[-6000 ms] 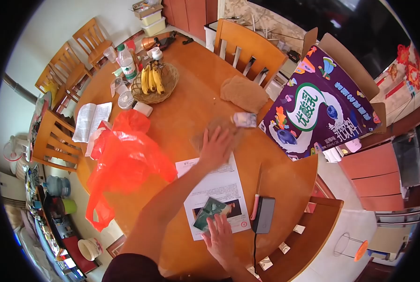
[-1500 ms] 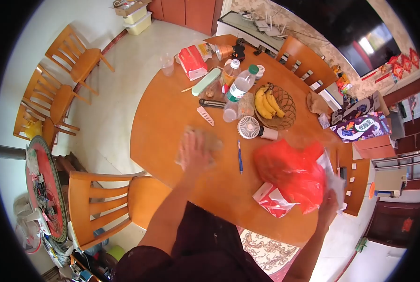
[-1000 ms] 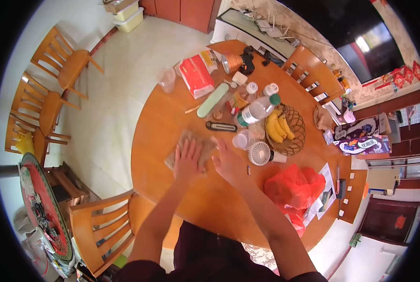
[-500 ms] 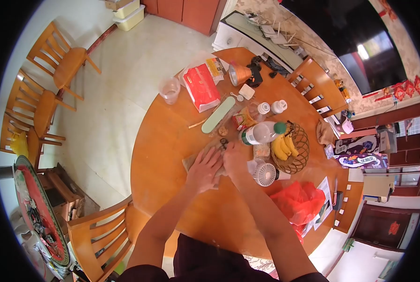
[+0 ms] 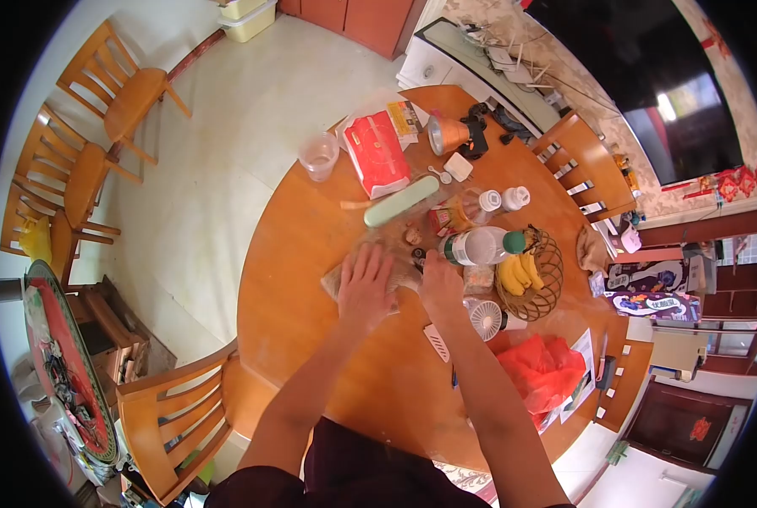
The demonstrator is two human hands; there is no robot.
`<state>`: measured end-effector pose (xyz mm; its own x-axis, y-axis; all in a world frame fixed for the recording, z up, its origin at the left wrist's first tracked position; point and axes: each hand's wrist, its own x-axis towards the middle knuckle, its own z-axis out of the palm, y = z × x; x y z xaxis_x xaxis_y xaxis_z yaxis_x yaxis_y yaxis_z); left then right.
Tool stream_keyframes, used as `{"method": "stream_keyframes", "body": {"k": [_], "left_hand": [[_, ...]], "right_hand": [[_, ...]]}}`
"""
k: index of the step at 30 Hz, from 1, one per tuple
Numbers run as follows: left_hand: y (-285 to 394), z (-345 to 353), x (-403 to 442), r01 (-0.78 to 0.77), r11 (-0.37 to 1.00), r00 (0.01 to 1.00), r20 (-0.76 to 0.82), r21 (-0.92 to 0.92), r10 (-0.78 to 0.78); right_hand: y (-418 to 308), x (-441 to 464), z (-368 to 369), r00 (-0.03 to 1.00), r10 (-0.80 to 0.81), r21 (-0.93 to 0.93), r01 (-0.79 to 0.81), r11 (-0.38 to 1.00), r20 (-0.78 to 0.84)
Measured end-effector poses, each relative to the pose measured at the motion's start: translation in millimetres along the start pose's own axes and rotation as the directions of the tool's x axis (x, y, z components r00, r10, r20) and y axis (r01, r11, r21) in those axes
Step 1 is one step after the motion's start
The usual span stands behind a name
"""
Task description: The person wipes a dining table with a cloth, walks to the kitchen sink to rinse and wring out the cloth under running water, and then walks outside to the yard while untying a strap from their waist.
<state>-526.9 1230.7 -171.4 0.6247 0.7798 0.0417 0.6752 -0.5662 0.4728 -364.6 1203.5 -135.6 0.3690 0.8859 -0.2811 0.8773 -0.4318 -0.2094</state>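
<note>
We find the brown cloth (image 5: 334, 282) on the wooden table (image 5: 289, 339), directly beneath the left hand (image 5: 366, 279). That hand is palm down, its fingers extended and slightly spread over the middle of the cloth. We note cloth projecting beyond the hand on its left side, with a further edge showing on the right, toward the right hand (image 5: 442, 284).

The right hand stands just beside the cloth, fingers curled downward. A small dark object (image 5: 419, 253) shows at its fingertips; we cannot tell whether the fingers pinch it or merely touch it.

Beyond the hands we record a long pale-green case (image 5: 401, 201), lying slantwise. Right of the right hand are a green-capped bottle (image 5: 484, 246) lying tilted, a small white fan (image 5: 485, 320) and bananas (image 5: 514, 275) in a wicker basket (image 5: 554, 271). A white slotted piece (image 5: 435, 342) lies beside the right forearm, and a red plastic bag (image 5: 541, 372) lies on its far side.
</note>
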Motion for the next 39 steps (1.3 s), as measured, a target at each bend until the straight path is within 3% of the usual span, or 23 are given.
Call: {"method": "stream_keyframes", "body": {"k": [2,5,7,10,14,15,17,20,23,26,28,31,33,35,37,39], "left_hand": [[5,2,-26,0.180,0.983,0.982,-0.065,0.036,-0.178],[-2,4,-64,0.199,0.979,0.979,-0.061,0.052,-0.196],[-9,-2,-59,0.238,0.969,0.969,-0.085,0.069,-0.232],[-30,-7,-38,0.334,0.941,0.928,-0.191,0.051,-0.319],[-67,-16,9,0.513,0.857,0.796,-0.346,-0.050,-0.497],[-70,-16,23,0.484,0.875,0.830,-0.320,0.001,-0.458],[-69,-19,48,0.413,0.905,0.888,-0.267,0.102,-0.375],[-65,-10,62,0.030,0.996,0.992,-0.126,0.079,-0.020],[-64,-15,34,-0.066,0.997,0.994,-0.083,0.039,0.069],[-57,-20,10,-0.044,0.997,0.998,-0.043,0.069,0.047],[-60,-22,36,-0.037,0.999,0.994,-0.105,0.035,0.040],[-59,-11,66,0.033,0.998,0.980,-0.197,0.051,-0.022],[-59,-3,61,0.079,0.993,0.973,-0.224,0.085,-0.058],[-57,1,31,0.102,0.987,0.973,-0.220,0.127,-0.072],[-49,-19,-17,0.144,0.987,0.985,-0.103,0.065,-0.137],[-51,-25,-68,0.250,0.965,0.968,-0.037,0.075,-0.248]], "right_hand": [[-17,-1,-6,0.995,-0.069,-0.042,0.066,0.997,-0.065],[-53,12,-8,0.936,-0.295,-0.151,0.269,0.951,-0.192],[-69,39,14,0.821,-0.475,-0.226,0.421,0.878,-0.316],[-92,65,16,0.774,-0.544,-0.194,0.509,0.839,-0.323],[-87,64,21,0.869,-0.453,-0.242,0.404,0.882,-0.200],[-82,57,21,0.878,-0.442,-0.238,0.396,0.887,-0.186],[-73,50,20,0.880,-0.440,-0.241,0.394,0.887,-0.181],[-64,45,22,0.875,-0.449,-0.248,0.401,0.882,-0.182],[-54,44,12,0.868,-0.475,-0.262,0.429,0.864,-0.144],[-48,40,10,0.846,-0.506,-0.257,0.459,0.851,-0.165],[-47,40,11,0.838,-0.503,-0.212,0.462,0.861,-0.214],[-58,36,-18,0.911,-0.395,-0.099,0.385,0.917,-0.117],[-62,27,-64,0.898,-0.375,-0.009,0.383,0.924,-0.228],[-56,24,-112,0.814,-0.441,-0.372,0.302,0.878,-0.378],[-31,30,-147,0.846,-0.414,-0.535,0.191,0.823,-0.336],[5,48,-160,0.950,-0.253,-0.281,0.197,0.939,-0.180]]}}
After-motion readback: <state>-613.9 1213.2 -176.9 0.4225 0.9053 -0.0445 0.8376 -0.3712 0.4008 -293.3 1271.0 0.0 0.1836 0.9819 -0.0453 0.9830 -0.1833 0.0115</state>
